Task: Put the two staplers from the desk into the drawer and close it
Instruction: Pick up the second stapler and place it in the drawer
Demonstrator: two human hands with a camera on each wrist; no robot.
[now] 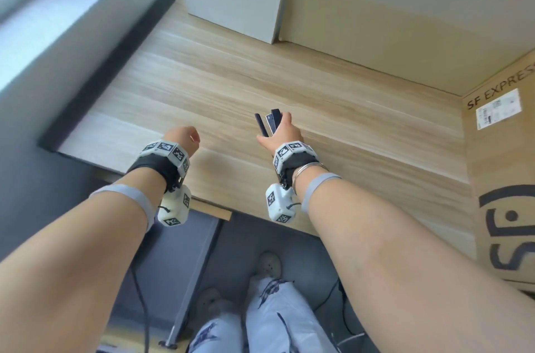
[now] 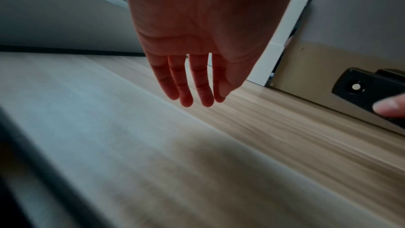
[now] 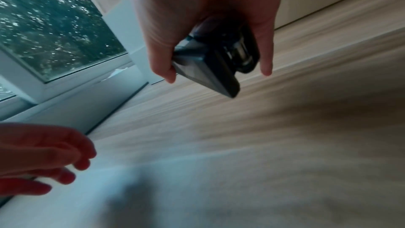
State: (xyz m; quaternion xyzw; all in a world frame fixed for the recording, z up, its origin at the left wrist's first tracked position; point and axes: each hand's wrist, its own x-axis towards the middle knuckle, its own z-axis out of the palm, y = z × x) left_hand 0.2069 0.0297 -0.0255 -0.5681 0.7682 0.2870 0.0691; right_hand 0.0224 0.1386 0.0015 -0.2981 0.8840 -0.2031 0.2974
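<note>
While right hand [image 1: 282, 132] carries both dark staplers [image 1: 270, 124] above desk [image 1: 202, 86], left hand [image 1: 182, 140] hangs idle.
Right-hand fingers [image 3: 162, 58] and thumb wrap the pair, one body stacked against the other, off the wood, about 1 o'clock from the left hand; left hand's fingers [image 2: 186, 84] are straight and loose, holding nothing, just above the desk at 9 o'clock from the staplers. Drawer not visible in any view, can't tell whether it is pulled out. Risk, as a judgement: two smooth bodies in one grasp can slide against each other, so the outer one, sticking past the fingertips, may slip out on the way down. A stapler arm looks splayed and could catch the drawer edge. If the drawer is closed, the left hand has to pull it first. Cardboard box [image 1: 503, 179] at 3 o'clock crowds the swing.
</note>
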